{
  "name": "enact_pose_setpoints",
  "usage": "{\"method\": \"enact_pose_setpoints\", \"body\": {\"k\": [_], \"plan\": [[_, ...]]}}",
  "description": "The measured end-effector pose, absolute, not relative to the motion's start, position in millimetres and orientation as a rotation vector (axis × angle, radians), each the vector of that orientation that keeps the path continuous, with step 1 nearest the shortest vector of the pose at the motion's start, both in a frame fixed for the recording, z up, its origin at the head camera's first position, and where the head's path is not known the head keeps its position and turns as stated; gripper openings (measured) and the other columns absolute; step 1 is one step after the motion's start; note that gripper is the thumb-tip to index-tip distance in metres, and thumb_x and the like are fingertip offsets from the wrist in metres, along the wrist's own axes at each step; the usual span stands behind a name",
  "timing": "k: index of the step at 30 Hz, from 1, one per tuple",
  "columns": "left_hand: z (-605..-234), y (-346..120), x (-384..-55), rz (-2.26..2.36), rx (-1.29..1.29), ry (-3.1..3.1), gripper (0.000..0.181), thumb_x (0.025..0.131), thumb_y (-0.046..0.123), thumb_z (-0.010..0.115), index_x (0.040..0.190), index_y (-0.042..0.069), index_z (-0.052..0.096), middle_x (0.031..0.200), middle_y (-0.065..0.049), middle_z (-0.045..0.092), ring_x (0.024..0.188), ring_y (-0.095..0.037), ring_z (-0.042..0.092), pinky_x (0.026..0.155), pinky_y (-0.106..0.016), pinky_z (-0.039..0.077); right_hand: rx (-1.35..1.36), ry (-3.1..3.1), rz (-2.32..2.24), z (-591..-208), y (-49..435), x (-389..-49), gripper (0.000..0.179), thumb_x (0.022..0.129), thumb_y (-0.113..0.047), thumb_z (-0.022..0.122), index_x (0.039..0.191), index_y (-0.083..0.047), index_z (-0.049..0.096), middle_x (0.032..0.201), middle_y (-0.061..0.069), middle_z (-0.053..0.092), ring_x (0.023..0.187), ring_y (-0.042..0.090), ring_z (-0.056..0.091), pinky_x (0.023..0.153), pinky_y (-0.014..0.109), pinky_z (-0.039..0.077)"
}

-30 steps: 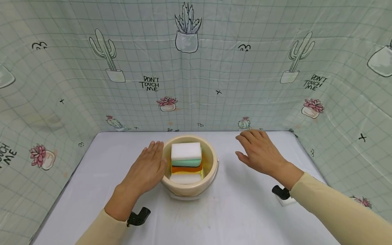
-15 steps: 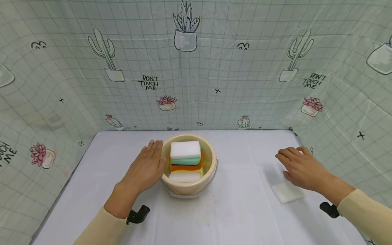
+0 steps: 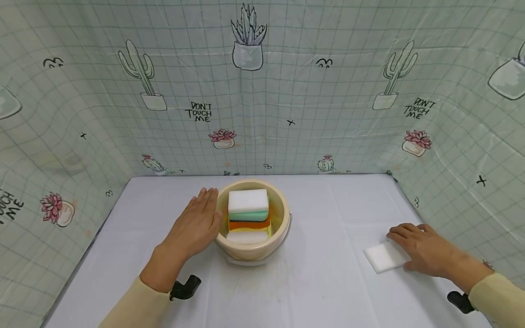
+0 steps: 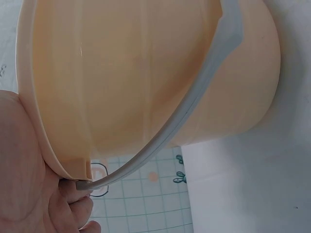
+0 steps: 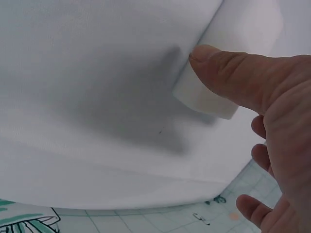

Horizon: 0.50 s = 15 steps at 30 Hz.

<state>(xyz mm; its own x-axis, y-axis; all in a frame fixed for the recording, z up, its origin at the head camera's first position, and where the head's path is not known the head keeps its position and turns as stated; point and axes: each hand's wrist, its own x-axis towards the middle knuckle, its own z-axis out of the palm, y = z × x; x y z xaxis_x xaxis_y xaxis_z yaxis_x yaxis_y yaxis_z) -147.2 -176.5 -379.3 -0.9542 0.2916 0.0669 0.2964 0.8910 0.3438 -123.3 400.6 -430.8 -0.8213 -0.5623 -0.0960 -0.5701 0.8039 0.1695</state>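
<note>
A cream bucket (image 3: 283, 230) stands mid-table with a stack of sponges (image 3: 248, 201) inside, white, green, orange and yellow. My left hand (image 3: 197, 225) lies flat along its left rim, fingers straight; in the left wrist view the fingers reach under the rim near the grey handle (image 4: 163, 133). On the right side of the table lies a flat white sponge (image 3: 382, 258). My right hand (image 3: 428, 250) is at its right end, fingers spread on the far side. The right wrist view has the thumb (image 5: 226, 70) overlapping the white sponge's near edge.
White cloth covers the table (image 3: 320, 282). Behind and at both sides hangs a grid-patterned curtain (image 3: 287, 82) printed with cacti. Each wrist wears a black camera mount, such as the left mount (image 3: 185, 288).
My right hand has moved right and down from beside the bucket to the white sponge on the table. The left hand stays on the bucket rim.
</note>
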Motion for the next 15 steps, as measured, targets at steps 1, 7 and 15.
{"method": "enact_pose_setpoints", "body": {"k": [1, 7, 15], "plan": [[-379.5, -176.4, -147.1, -0.559, -0.475, -3.04, 0.063, 0.112, 0.027, 0.035, 0.163, -0.009, 0.026, 0.17, -0.026, 0.029, 0.162, -0.041, 0.02, 0.132, -0.057, 0.019, -0.909, 2.941, 0.273, -433.3, 400.9, -123.3, 0.076, 0.068, -0.035, 0.098, 0.13, -0.005, 0.066, 0.131, 0.011, 0.066, 0.124, 0.039, 0.06, 0.093, 0.061, 0.052], [-378.5, -176.4, -146.3, -0.562, -0.48, -3.038, 0.062, 0.113, 0.027, 0.035, 0.163, -0.009, 0.027, 0.17, -0.026, 0.03, 0.162, -0.041, 0.02, 0.132, -0.057, 0.019, -0.874, 2.953, 0.208, -442.4, 401.6, -124.4, 0.067, 0.068, -0.031, 0.098, 0.124, -0.008, 0.07, 0.126, 0.01, 0.069, 0.121, 0.037, 0.062, 0.093, 0.059, 0.052], [-377.7, -176.3, -145.5, -0.564, -0.467, -3.041, 0.063, 0.112, 0.027, 0.035, 0.163, -0.009, 0.026, 0.17, -0.026, 0.03, 0.162, -0.041, 0.02, 0.132, -0.057, 0.019, -0.819, 2.99, 0.146, -443.8, 398.7, -131.1, 0.065, 0.067, -0.03, 0.098, 0.121, -0.006, 0.07, 0.12, 0.011, 0.069, 0.116, 0.038, 0.062, 0.09, 0.06, 0.053]]}}
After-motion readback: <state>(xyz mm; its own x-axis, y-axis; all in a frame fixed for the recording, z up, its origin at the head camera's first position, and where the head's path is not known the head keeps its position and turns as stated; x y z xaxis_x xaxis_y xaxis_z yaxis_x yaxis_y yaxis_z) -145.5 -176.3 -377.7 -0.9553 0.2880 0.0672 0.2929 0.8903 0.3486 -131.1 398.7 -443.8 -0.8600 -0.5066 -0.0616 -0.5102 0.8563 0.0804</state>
